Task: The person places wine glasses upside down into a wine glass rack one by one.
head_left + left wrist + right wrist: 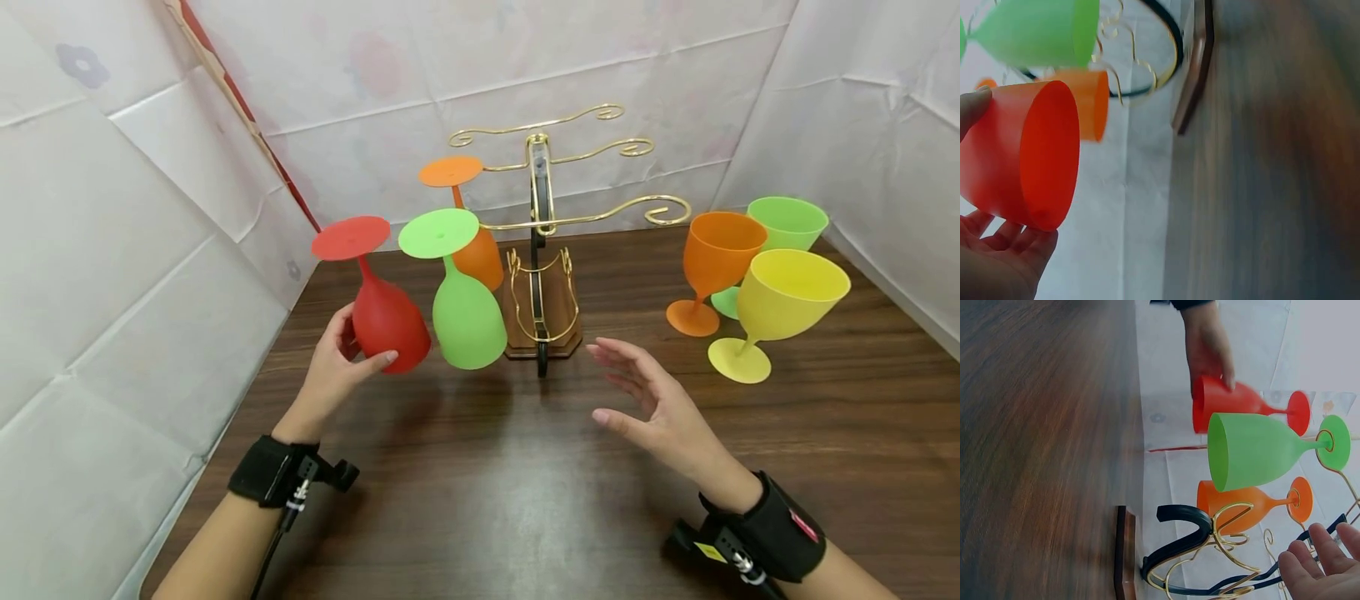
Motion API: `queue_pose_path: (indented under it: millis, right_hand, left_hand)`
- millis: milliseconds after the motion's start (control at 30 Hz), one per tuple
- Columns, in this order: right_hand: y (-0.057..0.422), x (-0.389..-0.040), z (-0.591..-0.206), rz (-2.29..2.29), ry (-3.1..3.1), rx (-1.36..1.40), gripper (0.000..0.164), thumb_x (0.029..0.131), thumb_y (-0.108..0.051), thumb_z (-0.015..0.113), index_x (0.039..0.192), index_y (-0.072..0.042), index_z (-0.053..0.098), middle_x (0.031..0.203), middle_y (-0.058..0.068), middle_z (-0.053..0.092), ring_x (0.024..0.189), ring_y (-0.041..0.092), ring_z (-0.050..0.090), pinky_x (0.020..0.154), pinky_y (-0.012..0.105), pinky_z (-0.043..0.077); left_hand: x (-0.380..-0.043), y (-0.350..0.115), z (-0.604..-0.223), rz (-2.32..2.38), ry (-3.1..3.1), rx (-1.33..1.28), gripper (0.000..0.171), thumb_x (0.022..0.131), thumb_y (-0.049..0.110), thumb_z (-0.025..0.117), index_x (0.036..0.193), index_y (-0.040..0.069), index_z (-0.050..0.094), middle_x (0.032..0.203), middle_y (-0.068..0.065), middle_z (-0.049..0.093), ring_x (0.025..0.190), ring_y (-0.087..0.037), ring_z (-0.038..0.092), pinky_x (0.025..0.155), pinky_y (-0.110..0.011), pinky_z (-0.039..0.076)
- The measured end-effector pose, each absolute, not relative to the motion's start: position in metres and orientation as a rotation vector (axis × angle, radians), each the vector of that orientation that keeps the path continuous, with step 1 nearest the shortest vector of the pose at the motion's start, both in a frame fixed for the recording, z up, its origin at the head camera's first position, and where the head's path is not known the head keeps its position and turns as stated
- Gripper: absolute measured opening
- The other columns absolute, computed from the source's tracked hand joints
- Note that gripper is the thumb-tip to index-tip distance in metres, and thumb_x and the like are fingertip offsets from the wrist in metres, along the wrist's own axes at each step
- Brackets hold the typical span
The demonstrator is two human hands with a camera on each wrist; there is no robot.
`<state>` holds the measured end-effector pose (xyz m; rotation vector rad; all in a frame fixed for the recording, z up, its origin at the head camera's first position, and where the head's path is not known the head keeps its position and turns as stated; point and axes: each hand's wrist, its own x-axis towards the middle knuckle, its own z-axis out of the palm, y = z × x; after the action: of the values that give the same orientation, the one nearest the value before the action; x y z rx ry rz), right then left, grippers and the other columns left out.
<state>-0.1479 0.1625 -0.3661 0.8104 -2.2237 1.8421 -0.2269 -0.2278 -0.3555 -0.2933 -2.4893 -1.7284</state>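
My left hand (330, 367) holds a red goblet (392, 325) by its bowl, thumb on the near side and fingers round the far side. The goblet is upside down above the table, its foot uppermost and its stem slanting. Just right of it, a green goblet (470, 325) hangs inverted by its foot from a gold wire wine rack (542, 167). Behind that hangs an inverted orange goblet (483, 260). Right of the rack's front, my right hand (663, 408) hovers with fingers spread and thumb apart, holding nothing.
On the right of the dark wood table (480, 517) stand three upright goblets: orange (716, 250), yellow (783, 304) and green (791, 218). The rack has a wooden base (558, 308), and its curled arms reach out to the right. Pale sheeting (360, 75) surrounds the table.
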Motion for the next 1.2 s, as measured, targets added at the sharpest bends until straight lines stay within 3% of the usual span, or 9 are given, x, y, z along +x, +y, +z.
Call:
queue_pose_path:
  millis: [233,433,700,967,1200]
  right_hand:
    - [0.163,-0.149,-0.368,1.835,-2.233,0.807,0.068,0.080,0.010,0.067,0.140,-0.005,0.038,0.137,0.016,0.046,0.127,0.008,0.042,0.101,0.016,0.036]
    - [0.163,-0.150,-0.368,1.821,-2.233,0.799,0.067,0.080,0.010,0.067,0.139,-0.002,0.038,0.136,0.017,0.047,0.126,0.007,0.043,0.100,0.016,0.037]
    - [0.166,-0.150,-0.369,1.803,-2.248,0.785,0.067,0.080,0.009,0.067,0.139,-0.006,0.039,0.137,0.015,0.046,0.126,0.007,0.043,0.100,0.015,0.037]
    - [0.166,-0.148,-0.369,1.811,-2.260,0.782,0.067,0.082,0.007,0.067,0.140,-0.007,0.038,0.138,0.013,0.045,0.127,0.007,0.042,0.101,0.015,0.036]
    - [0.170,-0.147,-0.367,1.781,-2.269,0.753,0.066,0.081,0.007,0.067,0.140,-0.006,0.039,0.137,0.012,0.047,0.127,0.007,0.043,0.100,0.015,0.037]
  left_hand:
    - [-0.273,-0.234,-0.366,-1.770,-2.507,-0.078,0.082,0.082,0.032,0.074,0.146,0.018,0.024,0.139,-0.004,0.040,0.123,-0.022,0.043,0.093,-0.036,0.048]
    - [-0.292,-0.226,-0.357,-1.811,-2.497,-0.027,0.083,0.083,0.026,0.073,0.147,0.012,0.022,0.141,-0.008,0.037,0.126,-0.025,0.040,0.099,-0.044,0.043]
    - [-0.317,-0.214,-0.340,-1.750,-2.518,-0.067,0.079,0.085,0.022,0.071,0.145,0.008,0.022,0.142,-0.012,0.036,0.128,-0.026,0.038,0.102,-0.044,0.040]
    - [-0.354,-0.214,-0.349,-1.721,-2.488,-0.151,0.084,0.080,0.031,0.075,0.145,0.013,0.025,0.138,-0.007,0.039,0.124,-0.021,0.041,0.101,-0.040,0.042]
    - [-0.368,-0.207,-0.346,-1.695,-2.489,-0.181,0.079,0.082,0.029,0.073,0.143,0.010,0.026,0.136,-0.009,0.039,0.121,-0.021,0.041,0.099,-0.037,0.042]
